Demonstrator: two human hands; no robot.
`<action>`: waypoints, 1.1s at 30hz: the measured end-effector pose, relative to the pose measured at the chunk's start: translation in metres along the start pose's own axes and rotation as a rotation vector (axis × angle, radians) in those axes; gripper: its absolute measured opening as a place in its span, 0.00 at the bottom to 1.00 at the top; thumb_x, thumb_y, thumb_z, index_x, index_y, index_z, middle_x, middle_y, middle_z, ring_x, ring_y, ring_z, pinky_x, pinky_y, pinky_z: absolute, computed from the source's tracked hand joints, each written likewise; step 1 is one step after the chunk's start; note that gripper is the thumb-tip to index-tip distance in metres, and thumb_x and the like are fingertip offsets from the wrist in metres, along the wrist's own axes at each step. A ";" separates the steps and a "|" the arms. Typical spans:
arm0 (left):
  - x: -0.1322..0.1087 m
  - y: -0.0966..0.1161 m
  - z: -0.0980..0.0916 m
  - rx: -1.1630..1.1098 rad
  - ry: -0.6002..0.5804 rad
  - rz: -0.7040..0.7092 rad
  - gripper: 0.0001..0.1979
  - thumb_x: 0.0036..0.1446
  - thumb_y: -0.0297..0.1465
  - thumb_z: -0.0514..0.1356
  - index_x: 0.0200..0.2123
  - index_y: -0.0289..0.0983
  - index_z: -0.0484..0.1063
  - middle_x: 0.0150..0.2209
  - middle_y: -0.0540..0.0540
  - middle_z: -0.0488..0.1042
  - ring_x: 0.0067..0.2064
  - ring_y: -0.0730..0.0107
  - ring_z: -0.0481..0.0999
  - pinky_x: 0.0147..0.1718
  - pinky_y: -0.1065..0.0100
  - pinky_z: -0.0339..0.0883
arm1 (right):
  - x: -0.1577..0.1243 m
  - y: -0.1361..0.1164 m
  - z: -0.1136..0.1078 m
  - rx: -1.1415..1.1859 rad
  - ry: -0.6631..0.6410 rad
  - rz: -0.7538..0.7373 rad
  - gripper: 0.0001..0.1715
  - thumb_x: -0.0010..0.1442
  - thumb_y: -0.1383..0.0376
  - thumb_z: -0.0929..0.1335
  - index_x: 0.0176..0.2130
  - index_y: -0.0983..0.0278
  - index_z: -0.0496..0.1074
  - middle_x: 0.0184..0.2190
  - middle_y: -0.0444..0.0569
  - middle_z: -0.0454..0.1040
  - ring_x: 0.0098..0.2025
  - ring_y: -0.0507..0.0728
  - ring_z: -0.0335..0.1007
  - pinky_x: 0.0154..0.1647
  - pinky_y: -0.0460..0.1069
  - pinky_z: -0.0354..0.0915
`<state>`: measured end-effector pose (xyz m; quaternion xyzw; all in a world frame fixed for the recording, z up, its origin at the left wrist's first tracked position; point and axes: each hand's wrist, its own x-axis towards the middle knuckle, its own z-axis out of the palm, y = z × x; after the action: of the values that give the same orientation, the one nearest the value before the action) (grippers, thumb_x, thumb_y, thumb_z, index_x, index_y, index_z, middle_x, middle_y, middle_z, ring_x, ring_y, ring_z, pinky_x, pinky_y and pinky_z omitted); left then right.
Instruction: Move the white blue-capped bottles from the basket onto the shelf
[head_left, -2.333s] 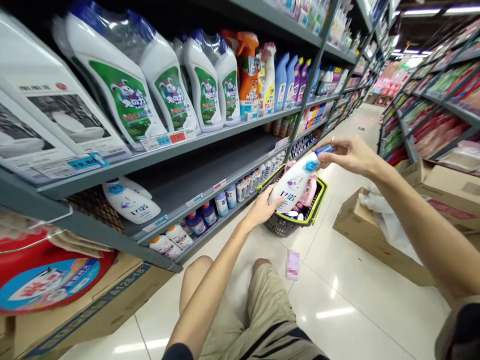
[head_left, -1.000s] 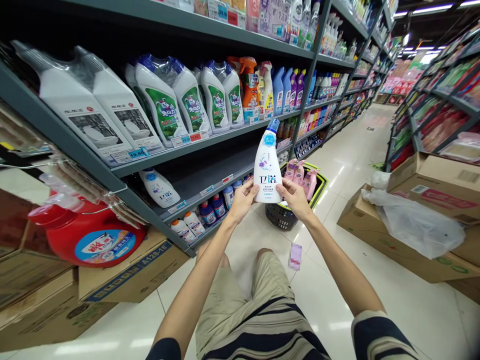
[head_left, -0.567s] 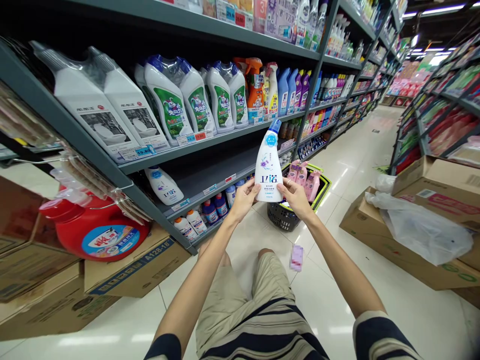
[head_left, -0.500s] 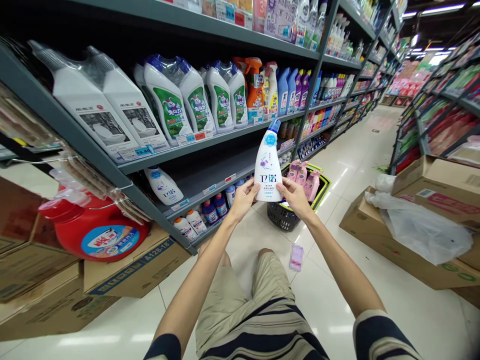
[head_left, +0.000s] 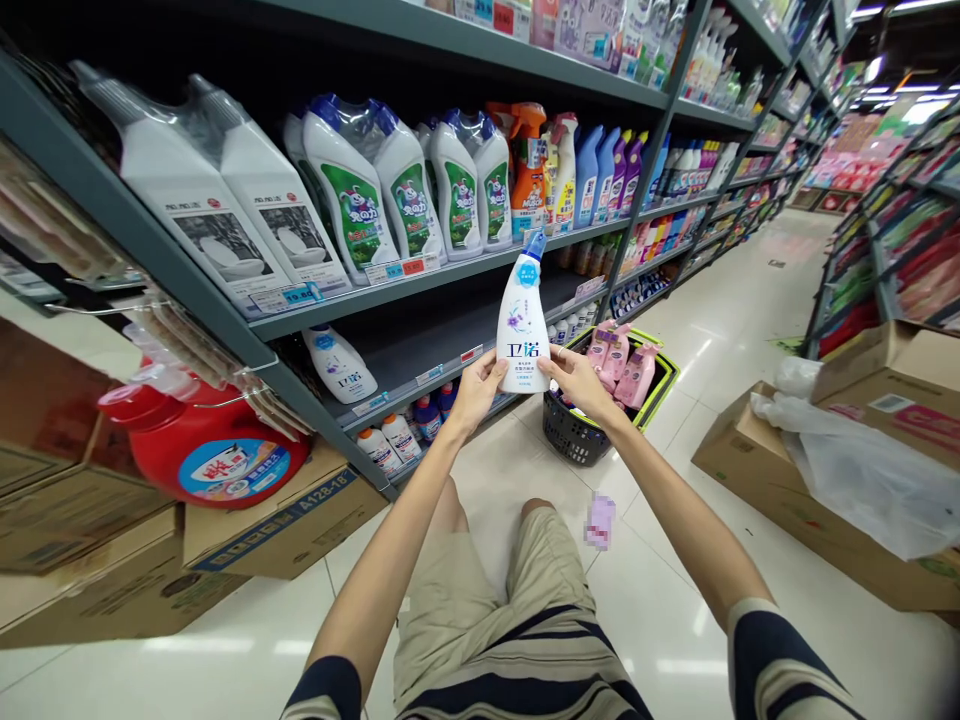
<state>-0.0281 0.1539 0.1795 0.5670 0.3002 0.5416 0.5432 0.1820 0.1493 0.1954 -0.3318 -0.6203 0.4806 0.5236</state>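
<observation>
I hold a white bottle (head_left: 522, 325) with a blue cap upright in front of the shelving. My left hand (head_left: 477, 391) grips its lower left side and my right hand (head_left: 573, 380) grips its lower right side, fingers wrapped round the base. Behind the bottle, a dark shopping basket (head_left: 577, 440) with a yellow-green rim stands on the floor, holding pink refill pouches (head_left: 621, 352). One matching white bottle (head_left: 342, 365) lies on the grey shelf (head_left: 420, 340) to the left.
Rows of white, green-labelled bottles (head_left: 352, 205) fill the shelf above. Small bottles (head_left: 397, 435) line the bottom shelf. A red detergent jug (head_left: 206, 460) sits on cardboard boxes (head_left: 247, 540) at left. Open cartons with plastic wrap (head_left: 840, 460) stand at right.
The bottle went from tilted over the basket, my right hand at its cap, to upright with both hands at its base. It has since shifted slightly left and down in view.
</observation>
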 end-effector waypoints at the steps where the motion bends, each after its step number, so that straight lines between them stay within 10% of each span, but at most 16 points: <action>1: -0.001 -0.003 -0.006 0.007 0.009 0.011 0.37 0.62 0.52 0.68 0.65 0.36 0.73 0.61 0.36 0.80 0.56 0.49 0.82 0.48 0.57 0.82 | 0.005 0.005 0.003 0.001 -0.020 0.011 0.38 0.59 0.42 0.77 0.60 0.60 0.78 0.56 0.49 0.82 0.61 0.66 0.76 0.66 0.63 0.73; 19: -0.026 -0.112 -0.181 0.155 0.362 -0.078 0.37 0.63 0.54 0.66 0.64 0.34 0.72 0.62 0.33 0.79 0.61 0.46 0.79 0.60 0.50 0.74 | 0.133 0.180 0.119 -0.033 -0.456 0.225 0.32 0.53 0.53 0.83 0.52 0.65 0.79 0.53 0.55 0.83 0.53 0.65 0.81 0.61 0.63 0.76; 33: 0.038 -0.099 -0.266 0.316 0.473 -0.178 0.22 0.67 0.41 0.64 0.56 0.32 0.75 0.56 0.33 0.82 0.56 0.51 0.82 0.58 0.52 0.75 | 0.246 0.207 0.168 -0.037 -0.539 0.316 0.27 0.56 0.55 0.82 0.48 0.69 0.79 0.48 0.56 0.85 0.50 0.63 0.82 0.57 0.57 0.78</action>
<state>-0.2451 0.2897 0.0500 0.4741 0.5476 0.5554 0.4084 -0.0568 0.3979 0.0828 -0.2941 -0.6861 0.6155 0.2529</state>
